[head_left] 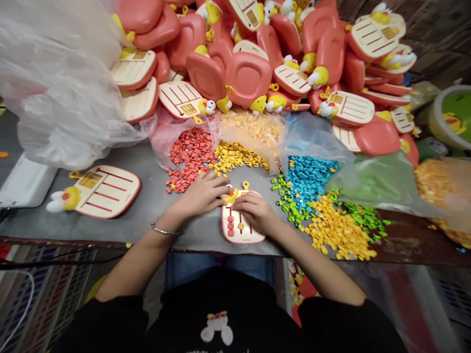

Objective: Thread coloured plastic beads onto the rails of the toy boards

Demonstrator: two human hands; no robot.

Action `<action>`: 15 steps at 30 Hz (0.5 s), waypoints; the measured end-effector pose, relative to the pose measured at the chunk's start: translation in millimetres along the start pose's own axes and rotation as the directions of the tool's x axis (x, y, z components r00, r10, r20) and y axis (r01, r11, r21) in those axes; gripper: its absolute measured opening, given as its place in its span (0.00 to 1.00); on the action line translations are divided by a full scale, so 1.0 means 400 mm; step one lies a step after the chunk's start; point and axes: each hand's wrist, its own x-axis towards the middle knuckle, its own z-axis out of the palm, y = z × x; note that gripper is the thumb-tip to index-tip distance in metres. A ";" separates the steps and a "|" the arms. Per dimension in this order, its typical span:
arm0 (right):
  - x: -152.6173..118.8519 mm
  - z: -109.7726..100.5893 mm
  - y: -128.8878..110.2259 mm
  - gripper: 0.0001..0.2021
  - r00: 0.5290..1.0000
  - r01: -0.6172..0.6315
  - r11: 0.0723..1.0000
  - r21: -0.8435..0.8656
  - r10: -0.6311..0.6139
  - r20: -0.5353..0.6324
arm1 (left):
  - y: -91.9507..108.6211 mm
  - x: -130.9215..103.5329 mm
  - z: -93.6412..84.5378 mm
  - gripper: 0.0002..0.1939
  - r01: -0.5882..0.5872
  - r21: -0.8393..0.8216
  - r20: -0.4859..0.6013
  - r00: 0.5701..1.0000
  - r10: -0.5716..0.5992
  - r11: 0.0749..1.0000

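A cream board with a red rim (247,236) lies in front of me at the table edge, its yellow duck head (230,195) at the upper left. Red pieces (230,226) sit in its left slot and one yellow piece (241,226) in the slot beside it. My left hand (206,192) reaches to the duck head, its fingers bent; whatever they hold is hidden. Over the board's upper part is my right hand (255,210), fingertips pressed together on something too small to make out.
Behind are piles of red (193,147), yellow (237,156) and blue pieces (311,174); orange-yellow (338,228) and green ones (368,220) lie right. Another board (108,191) rests left. Stacked boards (248,76) fill the back; a plastic bag (69,98) bulges at left.
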 end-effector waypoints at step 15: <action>0.161 -0.079 0.135 0.07 0.975 -0.219 0.933 -0.286 0.203 -0.087 | 0.000 0.000 -0.007 0.17 0.012 -0.033 0.028 1.000 -0.011 0.999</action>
